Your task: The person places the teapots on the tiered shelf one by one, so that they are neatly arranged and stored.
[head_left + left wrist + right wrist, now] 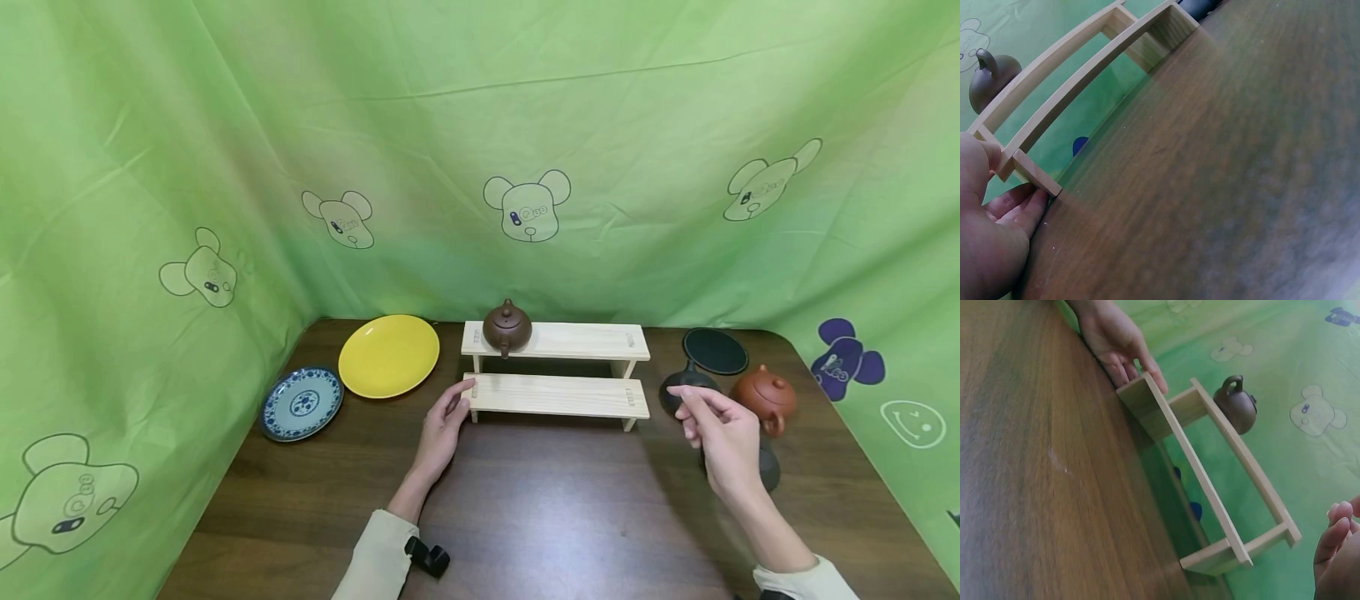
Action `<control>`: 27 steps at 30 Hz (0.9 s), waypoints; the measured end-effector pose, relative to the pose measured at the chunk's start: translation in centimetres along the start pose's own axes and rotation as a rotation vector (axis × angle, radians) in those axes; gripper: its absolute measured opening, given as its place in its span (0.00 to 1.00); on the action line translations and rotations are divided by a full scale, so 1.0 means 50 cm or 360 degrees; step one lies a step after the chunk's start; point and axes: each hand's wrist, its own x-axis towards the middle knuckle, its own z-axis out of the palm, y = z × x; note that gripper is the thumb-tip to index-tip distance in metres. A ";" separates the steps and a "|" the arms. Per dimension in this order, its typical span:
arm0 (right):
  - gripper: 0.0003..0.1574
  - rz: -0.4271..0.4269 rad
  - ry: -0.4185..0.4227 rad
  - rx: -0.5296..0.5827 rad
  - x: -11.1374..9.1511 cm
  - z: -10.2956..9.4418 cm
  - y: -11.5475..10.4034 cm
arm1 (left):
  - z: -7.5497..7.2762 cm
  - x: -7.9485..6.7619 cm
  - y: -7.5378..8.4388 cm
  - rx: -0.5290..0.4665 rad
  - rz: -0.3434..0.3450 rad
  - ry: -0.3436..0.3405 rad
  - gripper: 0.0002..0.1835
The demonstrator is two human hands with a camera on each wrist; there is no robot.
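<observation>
A two-tier wooden shelf [558, 395] stands at the back middle of the table. My left hand [441, 433] holds the left end of its lower tier; in the left wrist view, the thumb is at the board and the other fingers [1032, 209] bend beside the leg. On the upper tier, toward the left, sits a dark brown teapot [507, 327], its spout toward me. My right hand [726, 442] hovers to the right of the shelf with loosely bent fingers and nothing in them. It partly covers a black teapot [693, 377]; a reddish clay teapot [765, 393] stands just beyond.
At the left lie a yellow plate [388, 357] and a blue-and-white patterned plate [303, 404]. A black round plate [716, 351] lies at the back right. Another dark object [770, 467] is mostly hidden behind my right hand. Green cloth [450, 100] hangs around the table.
</observation>
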 end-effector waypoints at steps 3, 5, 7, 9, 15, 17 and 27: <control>0.12 -0.0005 0.0016 0.0021 -0.001 -0.012 -0.002 | 0.000 0.000 0.000 0.0013 0.0002 -0.0001 0.18; 0.12 -0.0010 0.0022 0.0038 -0.001 -0.019 -0.003 | 0.000 -0.001 0.002 0.0027 -0.0012 0.0000 0.18; 0.12 -0.0011 0.0027 0.0049 -0.002 -0.028 -0.004 | 0.000 -0.002 0.004 0.0028 -0.0030 0.0004 0.18; 0.13 -0.0010 0.0044 0.0058 -0.002 -0.036 -0.005 | 0.001 -0.003 0.008 0.0035 -0.0038 0.0008 0.18; 0.12 0.0020 0.0121 0.0083 -0.004 -0.064 -0.006 | 0.006 -0.009 0.024 0.0092 0.0018 0.0033 0.19; 0.12 0.0035 0.0140 0.0105 -0.005 -0.076 -0.006 | 0.007 -0.010 0.028 0.0080 0.0012 0.0036 0.19; 0.12 0.0045 0.0288 0.0218 0.000 -0.141 -0.003 | 0.004 -0.005 0.015 0.0043 -0.0028 0.0020 0.19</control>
